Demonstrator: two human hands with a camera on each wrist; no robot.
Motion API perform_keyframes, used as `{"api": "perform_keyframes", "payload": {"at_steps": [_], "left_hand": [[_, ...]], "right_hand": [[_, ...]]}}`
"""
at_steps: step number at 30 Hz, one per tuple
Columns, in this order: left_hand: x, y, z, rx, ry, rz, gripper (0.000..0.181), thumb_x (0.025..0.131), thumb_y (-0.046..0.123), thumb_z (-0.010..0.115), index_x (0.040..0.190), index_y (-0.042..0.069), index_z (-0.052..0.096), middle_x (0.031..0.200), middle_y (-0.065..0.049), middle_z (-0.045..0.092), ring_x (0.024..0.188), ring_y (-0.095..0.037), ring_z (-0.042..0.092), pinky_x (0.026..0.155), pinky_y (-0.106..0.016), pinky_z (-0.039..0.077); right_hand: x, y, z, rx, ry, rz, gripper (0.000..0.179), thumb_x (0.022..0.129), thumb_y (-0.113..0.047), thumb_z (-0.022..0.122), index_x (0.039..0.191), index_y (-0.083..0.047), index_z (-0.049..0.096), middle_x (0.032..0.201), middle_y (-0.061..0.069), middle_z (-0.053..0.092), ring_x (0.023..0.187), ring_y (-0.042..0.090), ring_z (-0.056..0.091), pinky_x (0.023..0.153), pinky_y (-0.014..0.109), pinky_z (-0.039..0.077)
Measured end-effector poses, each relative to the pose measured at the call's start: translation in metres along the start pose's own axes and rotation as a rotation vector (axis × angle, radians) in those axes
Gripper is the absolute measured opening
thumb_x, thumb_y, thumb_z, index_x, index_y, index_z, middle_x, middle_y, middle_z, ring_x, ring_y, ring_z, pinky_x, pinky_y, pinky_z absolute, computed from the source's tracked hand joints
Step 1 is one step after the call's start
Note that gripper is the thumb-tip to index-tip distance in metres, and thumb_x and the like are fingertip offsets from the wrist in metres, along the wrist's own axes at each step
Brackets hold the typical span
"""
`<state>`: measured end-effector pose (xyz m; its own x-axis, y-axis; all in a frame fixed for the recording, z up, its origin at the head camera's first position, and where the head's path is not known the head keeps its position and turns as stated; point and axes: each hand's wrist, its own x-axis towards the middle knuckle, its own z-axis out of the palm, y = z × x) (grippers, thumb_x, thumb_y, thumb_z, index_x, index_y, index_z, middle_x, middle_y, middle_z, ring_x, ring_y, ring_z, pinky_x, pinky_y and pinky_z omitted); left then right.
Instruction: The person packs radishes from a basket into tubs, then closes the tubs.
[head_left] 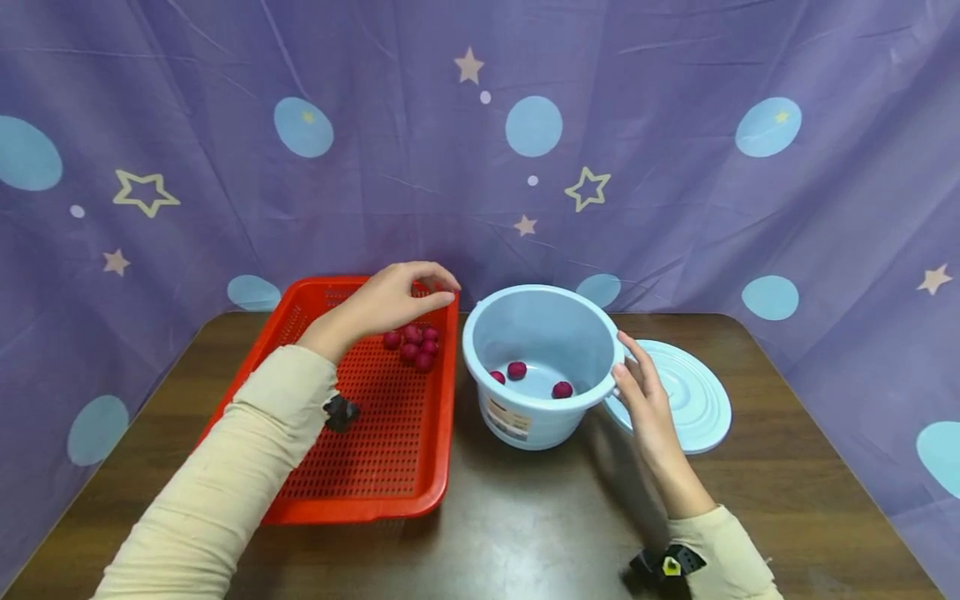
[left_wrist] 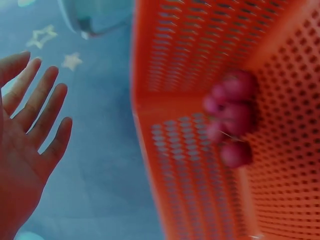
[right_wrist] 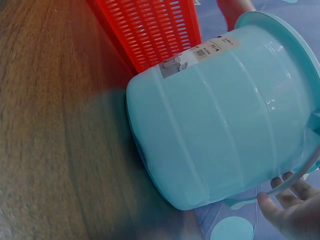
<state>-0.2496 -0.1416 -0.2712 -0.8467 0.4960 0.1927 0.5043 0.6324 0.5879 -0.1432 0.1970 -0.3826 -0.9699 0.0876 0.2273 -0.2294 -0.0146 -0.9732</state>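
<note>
My left hand (head_left: 405, 293) is over the back right of a red perforated basket (head_left: 442, 450), with nothing in its spread fingers in the left wrist view. Below it, several small dark red balls (head_left: 409, 352) lie clustered in the basket. A light blue bucket (head_left: 536, 429) stands upright to the basket's right, with three red balls (head_left: 517, 371) visible inside. At the bucket's right rim is my right hand (head_left: 651, 400). In the right wrist view, its thumb and fingers hold the bucket at the curved handle (right_wrist: 300, 172).
A round light blue lid (head_left: 701, 400) lies on the brown wooden table (head_left: 780, 508), right of the bucket and partly behind my right hand. A purple curtain (head_left: 420, 167) with stars and dots hangs behind the table's back edge.
</note>
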Motion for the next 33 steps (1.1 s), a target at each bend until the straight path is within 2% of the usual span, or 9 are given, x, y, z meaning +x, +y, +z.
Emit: {"api": "perform_keyframes", "payload": {"at_steps": [4, 8, 13, 19, 27, 33], "left_hand": [[-0.005, -0.025, 0.007, 0.0, 0.035, -0.018, 0.024, 0.096, 0.025, 0.066, 0.116, 0.013, 0.069, 0.11, -0.002, 0.067, 0.102, -0.02, 0.059, 0.094, -0.042, 0.045], [-0.011, -0.052, 0.016, -0.007, 0.055, -0.043, 0.026, 0.096, 0.022, 0.066, 0.119, 0.009, 0.068, 0.117, -0.006, 0.067, 0.112, -0.024, 0.059, 0.102, -0.045, 0.041], [-0.018, -0.076, 0.021, -0.052, 0.065, -0.126, 0.029, 0.097, 0.019, 0.064, 0.124, 0.008, 0.065, 0.123, -0.011, 0.065, 0.121, -0.03, 0.055, 0.104, -0.05, 0.038], [-0.023, -0.089, 0.023, -0.09, 0.047, -0.232, 0.037, 0.1, 0.02, 0.059, 0.135, 0.009, 0.058, 0.134, -0.015, 0.058, 0.13, -0.037, 0.047, 0.105, -0.055, 0.036], [-0.027, -0.107, 0.028, -0.042, 0.081, -0.324, 0.035, 0.1, 0.02, 0.059, 0.133, 0.008, 0.059, 0.138, -0.018, 0.054, 0.129, -0.039, 0.046, 0.105, -0.056, 0.035], [-0.031, -0.119, 0.036, -0.07, 0.091, -0.406, 0.037, 0.101, 0.022, 0.057, 0.135, 0.008, 0.058, 0.14, -0.021, 0.052, 0.129, -0.041, 0.046, 0.105, -0.056, 0.035]], "right_hand": [[0.0, -0.001, 0.0, 0.001, 0.001, 0.003, 0.05, 0.105, -0.016, 0.046, 0.153, -0.007, 0.033, 0.148, 0.022, 0.039, 0.121, 0.014, 0.05, 0.095, 0.018, 0.044], [-0.001, -0.001, 0.001, -0.003, 0.003, 0.014, 0.05, 0.105, -0.016, 0.046, 0.153, -0.008, 0.034, 0.148, 0.022, 0.04, 0.121, 0.016, 0.049, 0.095, 0.019, 0.043], [-0.001, -0.002, 0.002, -0.01, 0.0, 0.023, 0.051, 0.105, -0.018, 0.046, 0.153, -0.01, 0.034, 0.149, 0.021, 0.039, 0.123, 0.017, 0.048, 0.095, 0.018, 0.043], [-0.001, -0.001, 0.001, -0.033, 0.01, 0.004, 0.05, 0.105, -0.017, 0.045, 0.153, -0.008, 0.034, 0.149, 0.023, 0.039, 0.121, 0.015, 0.049, 0.093, 0.017, 0.044], [-0.001, -0.002, 0.002, -0.051, 0.017, 0.007, 0.05, 0.105, -0.019, 0.045, 0.153, -0.011, 0.034, 0.152, 0.021, 0.038, 0.125, 0.016, 0.047, 0.094, 0.018, 0.042], [-0.001, -0.001, 0.001, -0.056, 0.018, -0.004, 0.05, 0.105, -0.018, 0.045, 0.153, -0.009, 0.035, 0.151, 0.022, 0.039, 0.123, 0.013, 0.048, 0.093, 0.018, 0.043]]}}
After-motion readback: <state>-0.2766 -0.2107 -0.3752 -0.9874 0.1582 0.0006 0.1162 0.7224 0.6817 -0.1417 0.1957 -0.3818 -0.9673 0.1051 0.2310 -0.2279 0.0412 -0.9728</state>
